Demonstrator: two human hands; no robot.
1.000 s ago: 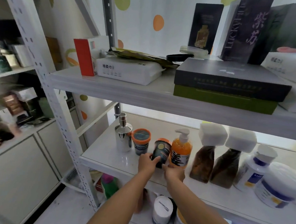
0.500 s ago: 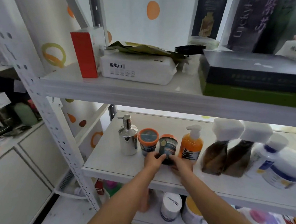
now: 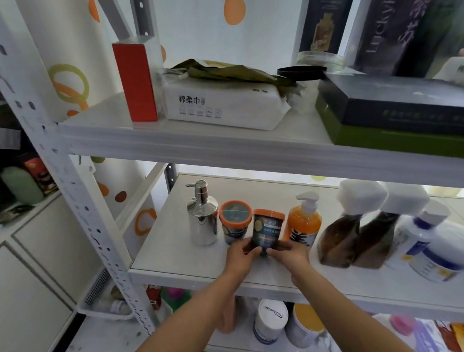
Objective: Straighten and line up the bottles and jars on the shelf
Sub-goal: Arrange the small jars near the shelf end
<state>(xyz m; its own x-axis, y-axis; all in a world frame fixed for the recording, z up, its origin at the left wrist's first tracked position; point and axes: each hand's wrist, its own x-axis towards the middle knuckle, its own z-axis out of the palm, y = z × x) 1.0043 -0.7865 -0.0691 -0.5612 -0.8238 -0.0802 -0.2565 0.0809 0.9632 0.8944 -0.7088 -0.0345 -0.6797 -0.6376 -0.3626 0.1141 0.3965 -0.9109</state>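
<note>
LH (image 3: 240, 254), RH (image 3: 291, 253) on jar (image 3: 267, 230) nr edge (image 3: 191, 277)

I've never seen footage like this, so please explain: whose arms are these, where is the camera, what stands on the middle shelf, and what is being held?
No machine here: these are a person's two bare arms. The picture comes from a wide-angle camera worn on the person's head, looking forward and down, so the arms reach in from below. On the shelf stand, left to right, a chrome pump bottle, an orange-lidded jar, a dark jar, an orange pump bottle, two brown bottles with white caps and blurred white bottles. The left hand and right hand pinch the dark jar low down, one from each side. Its base is hidden, so I cannot tell whether it is lifted.
</note>
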